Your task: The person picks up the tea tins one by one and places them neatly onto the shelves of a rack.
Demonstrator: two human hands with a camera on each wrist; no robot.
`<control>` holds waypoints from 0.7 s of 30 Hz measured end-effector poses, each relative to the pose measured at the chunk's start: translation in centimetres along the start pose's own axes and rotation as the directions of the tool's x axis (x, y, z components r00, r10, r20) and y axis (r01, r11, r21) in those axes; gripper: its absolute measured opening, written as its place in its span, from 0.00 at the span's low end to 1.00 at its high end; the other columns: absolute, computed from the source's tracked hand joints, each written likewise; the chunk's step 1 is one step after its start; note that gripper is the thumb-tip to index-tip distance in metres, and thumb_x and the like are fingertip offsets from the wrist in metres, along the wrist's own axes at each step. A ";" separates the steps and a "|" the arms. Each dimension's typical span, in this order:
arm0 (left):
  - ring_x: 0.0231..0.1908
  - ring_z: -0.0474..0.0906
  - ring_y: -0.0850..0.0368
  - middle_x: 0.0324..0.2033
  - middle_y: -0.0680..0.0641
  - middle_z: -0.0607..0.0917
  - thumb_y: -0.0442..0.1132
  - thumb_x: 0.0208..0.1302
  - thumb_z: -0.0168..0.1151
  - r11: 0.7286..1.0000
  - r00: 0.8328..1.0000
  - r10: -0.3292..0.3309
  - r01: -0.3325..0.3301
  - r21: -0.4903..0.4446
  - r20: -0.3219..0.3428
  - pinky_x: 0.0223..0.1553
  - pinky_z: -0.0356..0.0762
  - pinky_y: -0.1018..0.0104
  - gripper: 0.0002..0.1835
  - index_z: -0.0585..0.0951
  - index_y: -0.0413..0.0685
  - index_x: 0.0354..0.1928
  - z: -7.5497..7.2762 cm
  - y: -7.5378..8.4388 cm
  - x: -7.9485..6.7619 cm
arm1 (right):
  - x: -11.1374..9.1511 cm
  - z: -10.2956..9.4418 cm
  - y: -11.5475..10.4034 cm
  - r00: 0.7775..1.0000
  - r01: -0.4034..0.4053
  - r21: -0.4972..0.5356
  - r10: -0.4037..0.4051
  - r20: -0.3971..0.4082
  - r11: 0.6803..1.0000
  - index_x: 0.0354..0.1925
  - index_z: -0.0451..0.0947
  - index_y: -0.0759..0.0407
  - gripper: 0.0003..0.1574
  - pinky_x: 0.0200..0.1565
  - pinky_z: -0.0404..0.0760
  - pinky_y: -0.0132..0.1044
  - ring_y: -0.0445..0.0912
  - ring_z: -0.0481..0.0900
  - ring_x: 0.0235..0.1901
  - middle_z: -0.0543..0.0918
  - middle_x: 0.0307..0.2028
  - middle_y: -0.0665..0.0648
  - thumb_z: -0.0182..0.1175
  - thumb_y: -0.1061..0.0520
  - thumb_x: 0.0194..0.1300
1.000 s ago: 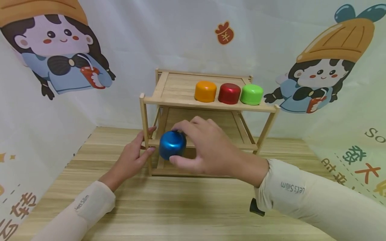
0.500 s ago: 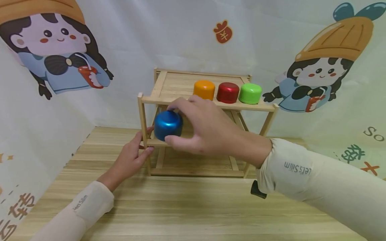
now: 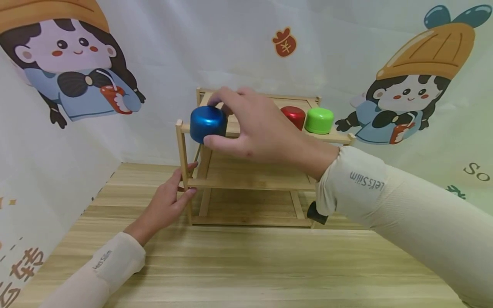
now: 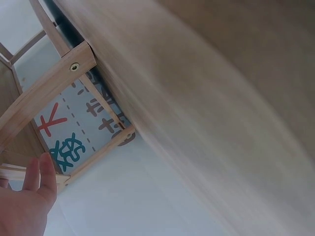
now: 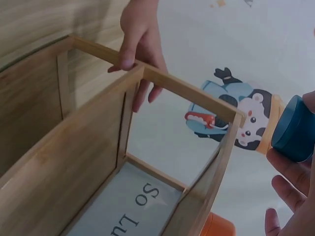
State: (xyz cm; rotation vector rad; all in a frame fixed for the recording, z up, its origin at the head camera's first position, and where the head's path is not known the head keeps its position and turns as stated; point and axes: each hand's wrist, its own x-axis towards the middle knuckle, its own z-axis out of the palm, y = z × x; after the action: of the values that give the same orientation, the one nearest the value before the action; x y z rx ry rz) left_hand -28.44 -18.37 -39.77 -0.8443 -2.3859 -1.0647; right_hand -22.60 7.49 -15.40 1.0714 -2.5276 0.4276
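Observation:
My right hand (image 3: 258,128) holds a shiny blue rounded cylinder (image 3: 208,124), like a small upturned cup, thumb at the front and fingers behind. It is level with the top board's front left corner on a three-tier wooden shelf (image 3: 246,184); whether it touches the board I cannot tell. My left hand (image 3: 167,203) grips the shelf's left front post at the middle tier, with thumb and fingers on opposite sides in the right wrist view. On the top board stand a red cylinder (image 3: 294,117) and a green cylinder (image 3: 319,120). An orange cylinder (image 5: 219,225) shows only in the right wrist view.
The shelf stands on a wood-grain tabletop (image 3: 246,265). A pale curtain (image 3: 169,42) printed with cartoon figures hangs behind and at both sides. A small black item (image 3: 317,213) sits below my right cuff.
My right hand has raised the blue cylinder from the lower tiers to the top board's height, slightly leftward, and now covers the orange one. The left hand stays on the post.

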 end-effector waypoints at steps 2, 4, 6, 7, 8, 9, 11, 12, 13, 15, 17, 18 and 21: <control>0.55 0.81 0.46 0.71 0.40 0.72 0.38 0.76 0.57 1.000 1.000 0.009 -0.009 -0.005 -0.003 0.51 0.86 0.47 0.34 0.58 0.51 0.79 0.0 0.0 0.0 | 0.5 -0.1 0.3 1.000 -0.017 -0.001 0.017 -0.004 1.000 0.66 0.70 0.47 0.39 0.52 0.82 0.40 0.45 0.77 0.56 0.81 0.57 0.53 0.63 0.33 0.64; 0.55 0.82 0.46 0.71 0.39 0.72 0.38 0.76 0.57 1.000 1.000 0.018 -0.018 -0.003 -0.005 0.50 0.86 0.47 0.34 0.58 0.51 0.79 0.0 0.0 0.0 | 1.1 -0.2 0.6 1.000 -0.029 -0.008 0.029 -0.011 1.000 0.66 0.70 0.48 0.39 0.52 0.81 0.40 0.46 0.76 0.56 0.80 0.57 0.54 0.62 0.32 0.64; 0.54 0.82 0.46 0.70 0.38 0.73 0.37 0.76 0.57 1.000 1.000 0.026 -0.026 0.001 -0.008 0.50 0.86 0.48 0.34 0.58 0.50 0.79 0.1 0.0 0.0 | 1.6 -0.3 1.0 0.999 -0.035 -0.018 0.035 -0.022 0.999 0.65 0.70 0.49 0.38 0.52 0.80 0.41 0.46 0.75 0.56 0.81 0.56 0.54 0.62 0.32 0.65; 0.54 0.82 0.45 0.70 0.38 0.72 0.37 0.76 0.57 1.000 1.000 0.030 -0.030 0.003 -0.009 0.50 0.86 0.48 0.34 0.58 0.50 0.79 0.1 0.0 0.0 | 1.9 -0.3 1.1 0.999 -0.035 -0.023 0.034 -0.029 0.999 0.65 0.71 0.49 0.38 0.51 0.80 0.41 0.46 0.75 0.55 0.81 0.55 0.55 0.62 0.32 0.65; 0.54 0.82 0.45 0.70 0.38 0.73 0.37 0.76 0.57 0.999 0.999 0.032 -0.032 0.006 -0.009 0.49 0.86 0.48 0.34 0.58 0.50 0.79 0.1 -0.1 0.0 | 2.1 -0.4 1.3 0.999 -0.039 -0.031 0.038 -0.031 0.999 0.65 0.71 0.49 0.38 0.51 0.80 0.41 0.46 0.75 0.55 0.82 0.55 0.55 0.61 0.32 0.65; 0.54 0.82 0.45 0.70 0.38 0.72 0.37 0.76 0.57 0.999 0.999 0.031 -0.031 0.008 -0.009 0.49 0.86 0.48 0.34 0.58 0.50 0.79 0.1 0.0 0.1 | 2.3 -0.4 1.5 0.999 -0.044 -0.038 0.042 -0.034 0.998 0.65 0.71 0.50 0.38 0.51 0.79 0.41 0.46 0.75 0.55 0.82 0.54 0.55 0.61 0.32 0.65; 0.54 0.82 0.46 0.71 0.39 0.72 0.37 0.76 0.57 0.999 0.999 0.032 -0.032 0.009 -0.010 0.50 0.86 0.48 0.34 0.58 0.50 0.79 0.1 0.0 0.1 | 2.7 -0.5 1.9 0.998 -0.057 -0.047 0.055 -0.034 0.997 0.65 0.71 0.50 0.38 0.50 0.78 0.41 0.46 0.74 0.53 0.82 0.53 0.55 0.61 0.32 0.65; 0.54 0.82 0.46 0.71 0.39 0.71 0.37 0.75 0.58 0.999 0.999 0.032 -0.032 0.009 -0.011 0.50 0.86 0.49 0.34 0.58 0.51 0.79 0.1 0.0 0.1 | 2.9 -0.5 2.1 0.997 -0.069 -0.054 0.067 -0.032 0.996 0.65 0.71 0.50 0.38 0.50 0.77 0.41 0.46 0.74 0.53 0.82 0.53 0.55 0.61 0.32 0.65; 0.54 0.82 0.46 0.72 0.40 0.71 0.37 0.75 0.58 0.999 0.999 0.032 -0.032 0.009 -0.011 0.50 0.86 0.49 0.34 0.58 0.51 0.79 0.1 0.0 0.1 | 3.0 -0.6 2.2 0.996 -0.082 -0.065 0.080 -0.028 0.995 0.65 0.71 0.50 0.38 0.50 0.76 0.42 0.46 0.73 0.52 0.82 0.53 0.55 0.60 0.32 0.65; 0.54 0.82 0.46 0.72 0.41 0.70 0.37 0.75 0.58 1.000 0.999 0.030 -0.030 0.008 -0.012 0.49 0.86 0.49 0.34 0.58 0.51 0.79 0.1 0.1 0.1 | 3.3 -0.6 2.6 0.993 -0.114 -0.088 0.113 -0.014 0.990 0.65 0.70 0.49 0.38 0.53 0.73 0.43 0.46 0.72 0.53 0.82 0.53 0.54 0.59 0.31 0.66; 0.54 0.82 0.45 0.73 0.41 0.70 0.36 0.75 0.58 1.000 1.000 0.028 -0.028 0.007 -0.013 0.49 0.86 0.48 0.34 0.58 0.51 0.79 0.1 0.1 0.0 | 3.6 -0.6 2.8 0.989 -0.148 -0.112 0.150 0.004 0.983 0.66 0.70 0.48 0.38 0.57 0.70 0.46 0.46 0.71 0.55 0.81 0.54 0.53 0.58 0.30 0.66; 0.54 0.82 0.44 0.73 0.41 0.70 0.36 0.75 0.57 1.000 1.000 0.028 -0.028 0.007 -0.013 0.49 0.86 0.48 0.34 0.58 0.51 0.79 0.1 0.1 0.0 | 3.7 -0.6 2.9 0.986 -0.165 -0.123 0.167 0.012 0.979 0.66 0.69 0.48 0.39 0.58 0.68 0.47 0.46 0.71 0.56 0.81 0.54 0.53 0.58 0.30 0.66; 0.55 0.82 0.43 0.73 0.40 0.70 0.36 0.76 0.57 1.000 1.000 0.028 -0.028 0.008 -0.015 0.49 0.86 0.47 0.34 0.58 0.50 0.79 0.1 0.1 0.0 | 4.0 -0.5 3.2 0.977 -0.200 -0.148 0.208 0.038 0.968 0.67 0.68 0.46 0.40 0.61 0.63 0.49 0.47 0.70 0.58 0.81 0.55 0.52 0.57 0.29 0.66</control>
State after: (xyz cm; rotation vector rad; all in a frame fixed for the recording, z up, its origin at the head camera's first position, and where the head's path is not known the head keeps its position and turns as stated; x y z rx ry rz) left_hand -28.41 -18.26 -39.82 -0.8610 -2.3574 -1.0473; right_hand -27.43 7.36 -13.68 0.7827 -2.6809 0.2679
